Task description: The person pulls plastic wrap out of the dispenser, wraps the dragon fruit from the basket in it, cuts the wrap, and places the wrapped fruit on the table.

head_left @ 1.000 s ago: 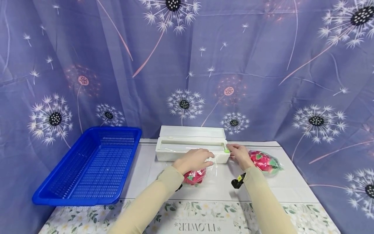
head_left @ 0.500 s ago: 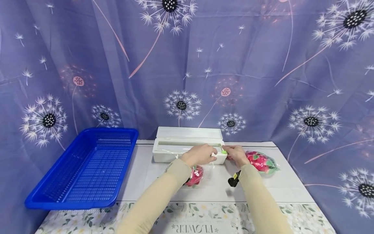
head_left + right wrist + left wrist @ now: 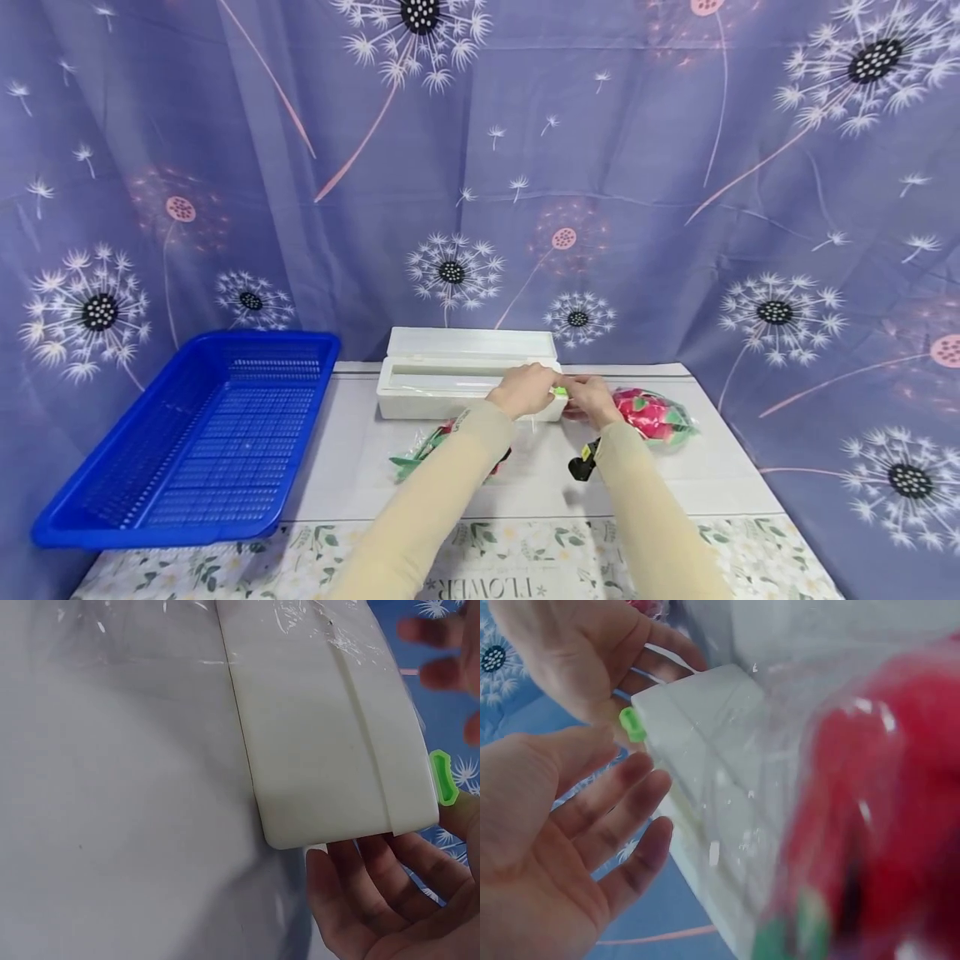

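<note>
A white cling film dispenser (image 3: 420,407) stands at the back of the table with its lid up. Clear film (image 3: 300,622) stretches from its front over a red and green dragon fruit (image 3: 900,787), partly hidden by the left sleeve in the head view. My left hand (image 3: 527,390) hovers over the dispenser's right part, fingers loosely extended toward the green slide cutter (image 3: 632,724) and holding nothing. At the right end, my right hand (image 3: 595,400) holds the dispenser, fingers against the end face and thumb beside the cutter (image 3: 443,778).
Another film-wrapped dragon fruit (image 3: 652,415) lies to the right of my right hand. A blue plastic basket (image 3: 288,467) sits at the left edge of the table. A dandelion-print curtain (image 3: 480,167) hangs close behind the dispenser.
My left hand has moved right along the dispenser toward the right hand. The right hand stays at the dispenser's end. The head view has turned slightly right.
</note>
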`<state>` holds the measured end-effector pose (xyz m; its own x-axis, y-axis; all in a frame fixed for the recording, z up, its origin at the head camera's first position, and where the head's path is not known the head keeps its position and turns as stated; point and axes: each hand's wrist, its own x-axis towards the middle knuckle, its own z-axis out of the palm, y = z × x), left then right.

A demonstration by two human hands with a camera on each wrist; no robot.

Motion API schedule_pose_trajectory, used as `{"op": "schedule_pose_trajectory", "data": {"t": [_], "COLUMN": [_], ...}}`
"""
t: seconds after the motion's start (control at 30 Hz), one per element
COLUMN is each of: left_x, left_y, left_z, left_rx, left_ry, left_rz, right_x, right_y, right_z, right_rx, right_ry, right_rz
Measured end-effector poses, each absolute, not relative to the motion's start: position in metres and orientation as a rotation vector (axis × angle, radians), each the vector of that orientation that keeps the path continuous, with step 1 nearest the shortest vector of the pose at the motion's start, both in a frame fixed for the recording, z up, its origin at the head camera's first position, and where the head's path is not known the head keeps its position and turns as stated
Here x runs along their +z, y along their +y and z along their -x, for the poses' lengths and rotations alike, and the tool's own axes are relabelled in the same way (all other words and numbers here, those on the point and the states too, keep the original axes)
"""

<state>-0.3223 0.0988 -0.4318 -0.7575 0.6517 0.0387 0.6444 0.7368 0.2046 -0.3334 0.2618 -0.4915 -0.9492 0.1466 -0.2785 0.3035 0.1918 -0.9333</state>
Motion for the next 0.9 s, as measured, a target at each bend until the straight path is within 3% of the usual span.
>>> {"op": "schedule_pose_trajectory", "data": {"t": [0.47, 0.9], "left_x": [-0.449, -0.438], "left_y": [0.126, 0.119], "left_z": [0.335, 0.344], "left_rx": [0.237, 0.236], "left_ry": [3.004, 3.009], "left_rz": [-0.943, -0.914], "right_x": [-0.497, -0.491], "right_y": [0.255, 0.257], "right_z": [0.328, 0.33], "right_rx": [-1.911, -1.926], "right_ry": [2.294, 2.32], "right_rz": [-0.52, -0.453]}}
